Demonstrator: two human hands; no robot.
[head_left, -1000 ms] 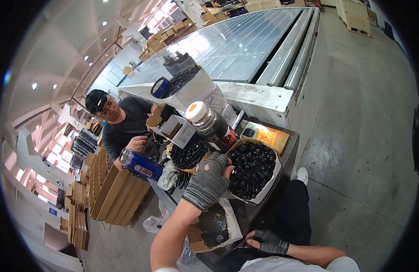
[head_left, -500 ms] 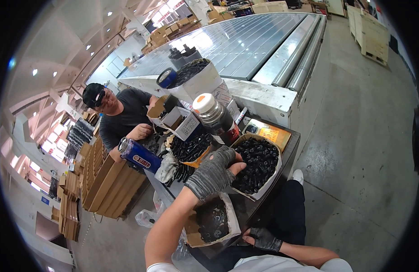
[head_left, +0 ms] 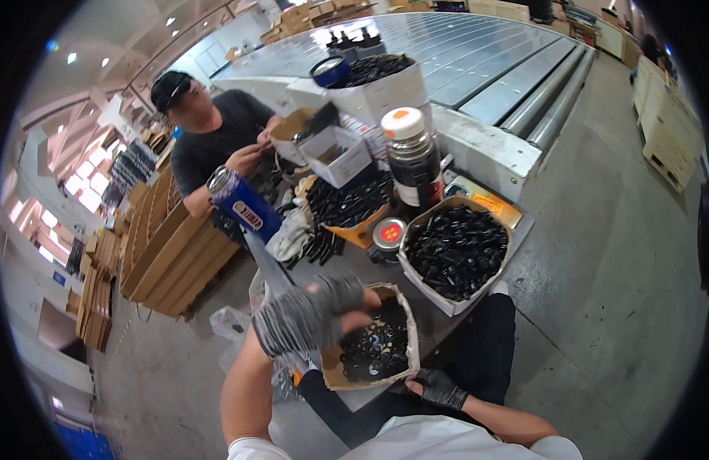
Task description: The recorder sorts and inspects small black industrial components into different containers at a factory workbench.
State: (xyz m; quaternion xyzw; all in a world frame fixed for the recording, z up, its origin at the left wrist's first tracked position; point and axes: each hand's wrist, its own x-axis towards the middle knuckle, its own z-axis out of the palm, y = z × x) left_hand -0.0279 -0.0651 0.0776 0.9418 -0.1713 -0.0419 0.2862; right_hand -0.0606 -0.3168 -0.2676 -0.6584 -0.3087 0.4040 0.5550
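Observation:
My left hand, in a grey knit fingerless glove, hangs over the left side of a low open carton. Its fingers are smeared by motion, so whether they hold anything does not show. Inside that carton lie small black parts and shiny rings. My right hand, gloved the same way, is low beside the carton's near right corner. Its fingers are curled closed, and what is in them is hidden. Just beyond stands a white carton full of small black parts.
A clear bottle with white lid, a small round-lidded jar, a blue can and a box of black parts crowd the table. Across it, a person in a dark shirt handles something small. A roller conveyor lies behind.
My left hand has come back from the white carton of black parts to the low carton, moving nearer and left. My right hand stays low by the corner. The view has shifted.

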